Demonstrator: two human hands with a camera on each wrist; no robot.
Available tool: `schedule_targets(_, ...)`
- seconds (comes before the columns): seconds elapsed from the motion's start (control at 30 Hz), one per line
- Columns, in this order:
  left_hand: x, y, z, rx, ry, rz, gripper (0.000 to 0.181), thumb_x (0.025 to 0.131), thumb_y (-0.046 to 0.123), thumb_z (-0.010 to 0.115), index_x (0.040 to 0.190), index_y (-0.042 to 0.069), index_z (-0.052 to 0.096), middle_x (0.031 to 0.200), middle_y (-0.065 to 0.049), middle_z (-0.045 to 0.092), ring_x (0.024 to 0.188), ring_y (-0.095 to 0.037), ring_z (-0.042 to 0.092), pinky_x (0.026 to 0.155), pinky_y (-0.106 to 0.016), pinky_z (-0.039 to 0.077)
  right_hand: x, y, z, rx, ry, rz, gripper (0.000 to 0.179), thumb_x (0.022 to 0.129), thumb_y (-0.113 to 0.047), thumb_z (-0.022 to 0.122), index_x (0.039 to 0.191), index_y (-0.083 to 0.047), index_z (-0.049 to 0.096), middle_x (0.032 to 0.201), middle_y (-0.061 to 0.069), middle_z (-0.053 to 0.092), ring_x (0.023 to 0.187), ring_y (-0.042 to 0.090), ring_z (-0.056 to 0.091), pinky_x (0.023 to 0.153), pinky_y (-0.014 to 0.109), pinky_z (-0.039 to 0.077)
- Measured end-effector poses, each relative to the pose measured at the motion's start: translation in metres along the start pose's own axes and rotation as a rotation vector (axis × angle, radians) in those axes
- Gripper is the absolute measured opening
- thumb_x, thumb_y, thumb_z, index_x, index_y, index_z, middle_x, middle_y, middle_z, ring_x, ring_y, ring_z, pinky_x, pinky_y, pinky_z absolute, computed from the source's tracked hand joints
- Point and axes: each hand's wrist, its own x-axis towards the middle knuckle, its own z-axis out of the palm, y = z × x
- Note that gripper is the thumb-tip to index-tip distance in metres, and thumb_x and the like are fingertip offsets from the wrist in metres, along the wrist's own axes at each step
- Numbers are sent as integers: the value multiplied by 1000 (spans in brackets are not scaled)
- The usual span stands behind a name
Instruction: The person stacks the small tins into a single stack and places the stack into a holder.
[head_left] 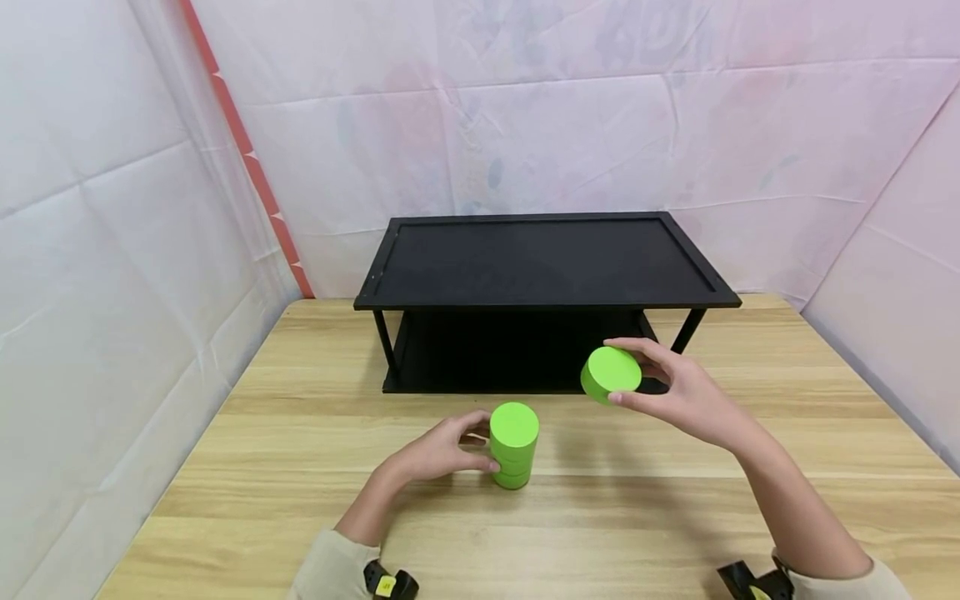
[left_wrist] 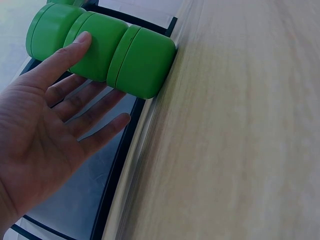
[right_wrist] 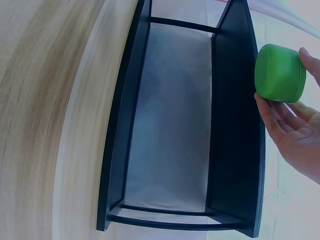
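Note:
On the table stands an upright stack of three lidded green jars (head_left: pixel 513 446). My left hand (head_left: pixel 442 450) holds the stack from its left side. In the left wrist view, the thumb lies across the middle jar (left_wrist: pixel 102 47) and the fingers reach round behind. Raised above the table on the right, my right hand (head_left: pixel 682 396) grips a single green jar (head_left: pixel 611 373) between thumb and fingers. The right wrist view shows this jar (right_wrist: pixel 280 73) beside the upper board of a black shelf (right_wrist: pixel 235 150).
The two-tier black shelf (head_left: pixel 543 258) stands at the back of the wooden table (head_left: pixel 300 467), its lower tier open toward me. White cloth walls (head_left: pixel 562 142) enclose the table at the back and both sides.

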Motion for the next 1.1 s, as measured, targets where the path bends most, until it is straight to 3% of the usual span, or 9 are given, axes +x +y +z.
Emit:
schedule_targets(0.2, 0, 1, 0, -11, 3, -7, 56, 80, 13, 73, 128, 5, 47, 120, -5, 53, 112, -20, 50, 94, -33, 41, 3, -3, 1, 18, -17, -8, 58, 79, -21, 74, 131, -14, 48, 117, 1, 53, 100, 11, 56, 78, 24, 48)
schedule_targets(0.53, 1, 1, -1, 3, 0, 20, 54, 80, 17, 73, 127, 4, 48, 119, -4, 54, 111, -18, 51, 93, -29, 42, 6, -7, 2, 27, -26, -17, 58, 79, -20, 75, 130, -14, 48, 116, 1, 53, 98, 14, 57, 77, 22, 48)
schedule_targets(1.1, 0, 1, -1, 12, -1, 4, 54, 81, 21, 73, 126, 6, 49, 119, -2, 54, 111, -17, 51, 93, -28, 42, 11, -14, 8, 45, -54, -39, 56, 79, -22, 75, 129, -16, 50, 114, 1, 55, 97, 15, 57, 79, 22, 48)
